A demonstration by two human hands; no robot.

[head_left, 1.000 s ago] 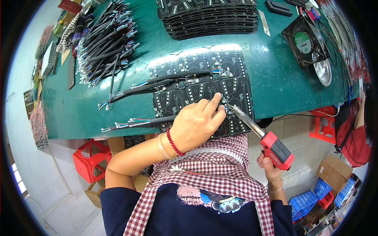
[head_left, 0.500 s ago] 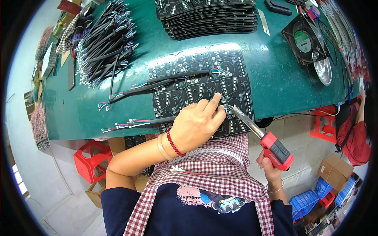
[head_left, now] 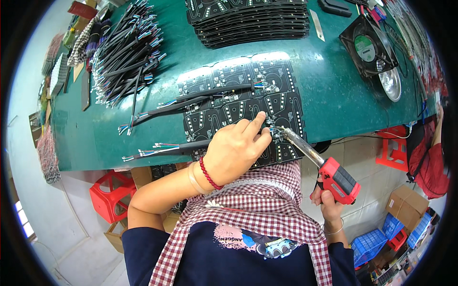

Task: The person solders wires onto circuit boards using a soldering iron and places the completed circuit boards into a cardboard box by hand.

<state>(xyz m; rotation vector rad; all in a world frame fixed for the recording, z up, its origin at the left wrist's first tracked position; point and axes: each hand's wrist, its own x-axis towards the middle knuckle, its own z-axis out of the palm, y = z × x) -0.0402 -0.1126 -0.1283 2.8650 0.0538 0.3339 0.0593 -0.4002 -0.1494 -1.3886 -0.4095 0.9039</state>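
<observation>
A black printed circuit board panel (head_left: 241, 108) with white markings lies at the bench's near edge. My left hand (head_left: 238, 147) rests over its lower part, index finger extended, other fingers closed around a black cable (head_left: 186, 146). Coloured wire ends show at its fingertips; the palm hides the cable's middle. My right hand (head_left: 329, 206) grips the handle of a red and black soldering gun (head_left: 338, 180). Its metal tip meets the board area beside the left fingertips; exact contact is too small to tell. Two more black cables (head_left: 214, 93) lie across the panel above my left hand.
A pile of black cables (head_left: 126, 57) lies on the green bench (head_left: 95, 143) at far left. Stacked circuit boards (head_left: 253, 24) stand at the back. A fan (head_left: 367, 47), a metal dish (head_left: 390, 86) and a flat blade (head_left: 317, 25) are to the right. Red stools (head_left: 112, 195) stand below.
The soldering gun's handle has shifted slightly right and its tip remains by the left fingertips. My left hand stays nearly still over the board. The whole view has shifted slightly.
</observation>
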